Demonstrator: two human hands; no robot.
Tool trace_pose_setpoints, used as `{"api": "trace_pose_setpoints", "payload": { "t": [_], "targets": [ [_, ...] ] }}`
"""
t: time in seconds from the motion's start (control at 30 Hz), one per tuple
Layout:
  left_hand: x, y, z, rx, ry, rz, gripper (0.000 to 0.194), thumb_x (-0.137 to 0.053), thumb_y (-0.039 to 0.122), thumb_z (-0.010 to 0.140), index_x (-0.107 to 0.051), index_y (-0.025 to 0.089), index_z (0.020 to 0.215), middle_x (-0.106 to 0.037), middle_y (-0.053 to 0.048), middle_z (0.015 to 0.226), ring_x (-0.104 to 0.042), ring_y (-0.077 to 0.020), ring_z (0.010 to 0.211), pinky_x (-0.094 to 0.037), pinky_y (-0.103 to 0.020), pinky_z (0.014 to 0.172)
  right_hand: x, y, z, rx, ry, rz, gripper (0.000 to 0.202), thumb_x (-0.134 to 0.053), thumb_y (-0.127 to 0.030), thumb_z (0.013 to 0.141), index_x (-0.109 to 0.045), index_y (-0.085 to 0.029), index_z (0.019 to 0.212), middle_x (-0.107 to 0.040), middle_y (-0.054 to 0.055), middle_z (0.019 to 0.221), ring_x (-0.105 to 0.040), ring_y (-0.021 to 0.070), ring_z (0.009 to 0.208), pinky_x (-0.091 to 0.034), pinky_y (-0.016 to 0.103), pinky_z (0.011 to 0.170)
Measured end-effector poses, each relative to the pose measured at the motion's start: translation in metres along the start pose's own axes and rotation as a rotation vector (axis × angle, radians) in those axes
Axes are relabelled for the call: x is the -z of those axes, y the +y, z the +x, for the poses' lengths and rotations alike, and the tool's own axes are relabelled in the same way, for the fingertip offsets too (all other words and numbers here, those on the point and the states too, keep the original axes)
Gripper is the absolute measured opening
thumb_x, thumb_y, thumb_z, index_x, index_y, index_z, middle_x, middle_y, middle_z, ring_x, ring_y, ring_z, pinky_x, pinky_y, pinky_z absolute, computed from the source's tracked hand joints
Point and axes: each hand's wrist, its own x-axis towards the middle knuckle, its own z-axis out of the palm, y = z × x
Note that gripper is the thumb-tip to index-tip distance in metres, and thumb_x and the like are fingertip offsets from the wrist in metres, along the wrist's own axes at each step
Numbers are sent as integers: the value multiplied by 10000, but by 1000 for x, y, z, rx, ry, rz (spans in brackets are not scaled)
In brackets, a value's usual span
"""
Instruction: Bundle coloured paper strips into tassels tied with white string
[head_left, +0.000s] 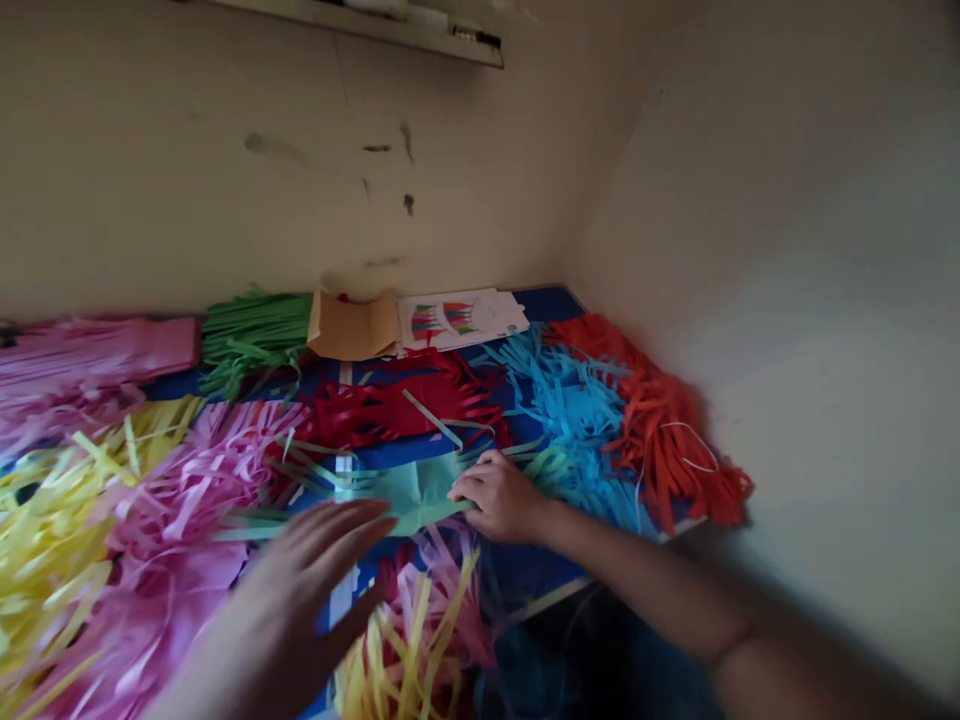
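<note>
A mint-green sheet of tissue paper (414, 486) with fringed strips at both ends lies across the blue table, a crease near its middle. My right hand (504, 498) has its fingers curled on the sheet's right end, where the strips begin. My left hand (319, 560), smeared by motion, reaches over the near left part of the sheet, fingers stretched out and thumb apart. Whether it touches the paper I cannot tell. Just beyond the sheet lies red fringed paper (420, 402). Nearer to me, between my arms, hang yellow and pink strips (416, 640).
Yellow (52, 545) and pink fringes (180, 560) cover the left side. Green fringes (255, 330), a brown envelope (352, 328) and printed sheets (461, 318) lie along the back wall. Blue (581, 400) and orange fringes (660, 430) lie at right, beside the wall. A shelf (360, 22) hangs above.
</note>
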Motion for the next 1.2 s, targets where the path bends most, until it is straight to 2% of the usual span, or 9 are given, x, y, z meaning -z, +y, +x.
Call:
{"api": "trace_pose_setpoints", "payload": {
  "t": [0.07,0.1,0.2,0.33,0.5,0.77,1.07,1.13,1.2],
  "targets": [
    [-21,19,27,18,-125,-74,467,-622,494,821,-615,276,1233,-739,-58,1114,-670,-271,1031,-467,-433,958,4,-3,2,-68,-7,11,175,-679,-149,779,-668,-187,950,-750,28,949,-665,203,959,-325,355,893],
    [-32,21,37,84,-162,-73,398,-623,470,826,-650,269,1168,-753,-56,1053,-679,-271,1000,-465,-430,932,6,-4,3,-116,-1,21,150,-689,-163,788,-676,-196,934,-748,15,940,-660,197,969,-321,346,888],
    [-52,4,49,221,-209,-62,282,-555,476,869,-711,275,990,-764,-39,973,-694,-251,937,-441,-397,893,11,-6,11,-330,5,25,36,-675,-247,857,-694,-219,869,-748,-13,893,-663,164,940,-329,303,842],
    [-48,-19,50,330,-270,10,443,-394,547,924,-731,261,892,-776,-34,905,-706,-226,847,-430,-332,800,11,-4,28,-499,2,-26,181,-612,-350,924,-712,-209,869,-756,15,827,-683,169,848,-337,292,780],
    [-45,-11,61,456,-330,113,443,-361,498,925,-726,248,894,-761,-41,738,-705,-246,741,-398,-350,794,3,-3,41,-531,23,-94,183,-626,-365,894,-724,-212,874,-762,29,805,-695,187,819,-339,302,788],
    [-52,-10,70,566,-395,171,441,-361,530,926,-688,242,860,-736,-51,669,-702,-242,708,-387,-347,793,-8,-3,38,-556,47,-179,167,-620,-352,870,-722,-225,835,-737,37,765,-675,196,798,-352,302,753],
    [-52,-7,66,497,-356,181,439,-347,519,953,-664,235,844,-696,-32,614,-674,-237,664,-394,-373,798,-12,2,39,-571,25,-188,183,-626,-388,879,-720,-234,845,-722,56,769,-659,220,779,-372,329,748],
    [-53,-5,64,479,-276,207,397,-395,508,944,-670,223,925,-730,-60,748,-678,-258,776,-390,-403,840,-7,0,39,-570,23,-195,181,-635,-397,878,-709,-234,849,-712,56,761,-645,231,793,-371,348,771],
    [-54,-3,63,400,-119,270,321,-454,451,937,-678,231,1004,-733,-95,970,-648,-290,947,-363,-455,914,2,-4,37,-579,89,-254,181,-647,-393,878,-688,-218,892,-711,83,846,-620,265,890,-360,386,813]
  ]
}}
